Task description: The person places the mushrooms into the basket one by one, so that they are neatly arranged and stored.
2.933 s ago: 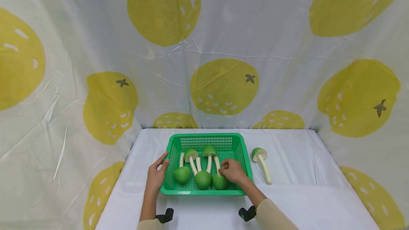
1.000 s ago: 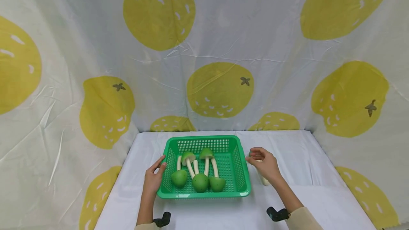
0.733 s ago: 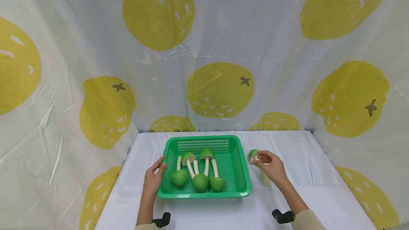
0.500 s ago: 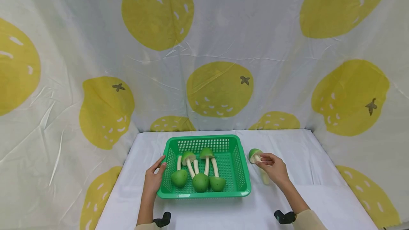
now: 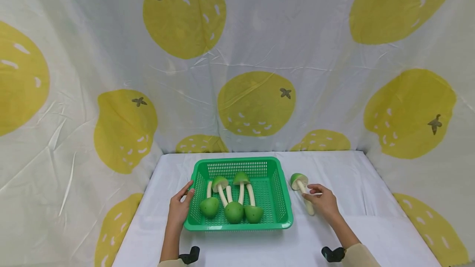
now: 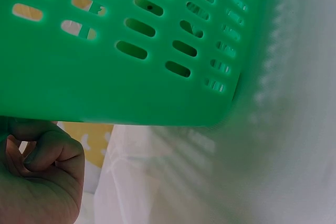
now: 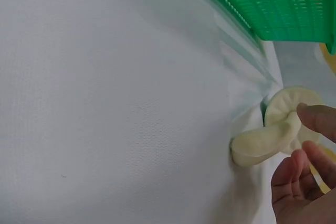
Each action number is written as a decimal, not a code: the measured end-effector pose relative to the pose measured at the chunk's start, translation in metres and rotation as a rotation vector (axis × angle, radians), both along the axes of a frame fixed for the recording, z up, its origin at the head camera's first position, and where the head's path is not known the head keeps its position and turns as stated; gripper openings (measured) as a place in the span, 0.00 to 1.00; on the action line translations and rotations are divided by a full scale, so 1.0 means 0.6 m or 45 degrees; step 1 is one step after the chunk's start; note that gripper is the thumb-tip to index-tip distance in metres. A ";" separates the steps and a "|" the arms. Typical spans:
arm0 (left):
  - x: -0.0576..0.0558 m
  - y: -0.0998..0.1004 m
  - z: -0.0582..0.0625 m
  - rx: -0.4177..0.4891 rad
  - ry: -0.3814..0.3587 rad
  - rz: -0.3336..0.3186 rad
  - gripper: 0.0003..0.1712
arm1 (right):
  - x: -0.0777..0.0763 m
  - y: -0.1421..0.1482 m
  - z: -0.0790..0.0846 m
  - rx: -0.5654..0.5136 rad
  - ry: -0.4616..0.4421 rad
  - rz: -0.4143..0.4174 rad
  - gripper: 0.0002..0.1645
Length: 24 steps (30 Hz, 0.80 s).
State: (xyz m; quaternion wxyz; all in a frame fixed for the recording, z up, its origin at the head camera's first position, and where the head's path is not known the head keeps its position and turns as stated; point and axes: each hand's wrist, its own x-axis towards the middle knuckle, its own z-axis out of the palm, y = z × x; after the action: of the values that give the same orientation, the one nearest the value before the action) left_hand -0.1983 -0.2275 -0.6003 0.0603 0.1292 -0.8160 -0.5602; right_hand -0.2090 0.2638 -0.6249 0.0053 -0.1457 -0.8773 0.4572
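Note:
A green plastic basket (image 5: 276,193) stands mid-table with several toy mushrooms lying inside, among them a green-capped mushroom (image 5: 234,212) near its front. My left hand (image 5: 179,207) rests against the left rim; in the left wrist view its bent fingers touch the edge of the basket, their tips partly hidden. Right of the basket, another mushroom (image 5: 298,181) with a green cap and long pale stem lies on the table. My right hand (image 5: 323,202) is at its stem, thumb and fingers to either side. In the right wrist view, the mushroom stem (image 7: 257,145) shows beside the thumb.
A white cloth covers the table (image 5: 237,248). White curtains with yellow fruit prints (image 5: 256,104) enclose the back and both sides. Black wrist mounts (image 5: 333,254) sit on both forearms.
My right hand left the basket, reached the loose mushroom near its cap, and has slid down along its stem. The mushroom itself has hardly moved. My left hand has stayed at the rim.

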 end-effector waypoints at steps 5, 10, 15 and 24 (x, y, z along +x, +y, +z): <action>0.000 0.000 0.000 0.025 0.003 -0.009 0.24 | 0.002 0.005 -0.013 0.005 0.001 0.014 0.25; 0.000 0.000 0.001 0.037 0.013 -0.002 0.23 | 0.005 0.003 -0.017 -0.023 -0.010 0.019 0.23; 0.000 0.002 0.002 0.031 0.010 0.001 0.24 | 0.007 0.005 -0.016 -0.017 0.016 0.018 0.22; 0.003 0.001 0.006 0.012 0.000 -0.007 0.25 | 0.010 0.002 -0.004 -0.058 0.039 -0.010 0.21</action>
State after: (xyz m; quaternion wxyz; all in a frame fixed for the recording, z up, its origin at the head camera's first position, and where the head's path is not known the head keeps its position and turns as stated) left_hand -0.1968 -0.2268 -0.5970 0.0581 0.1272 -0.8138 -0.5641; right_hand -0.2030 0.2649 -0.6273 0.0174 -0.1423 -0.8659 0.4793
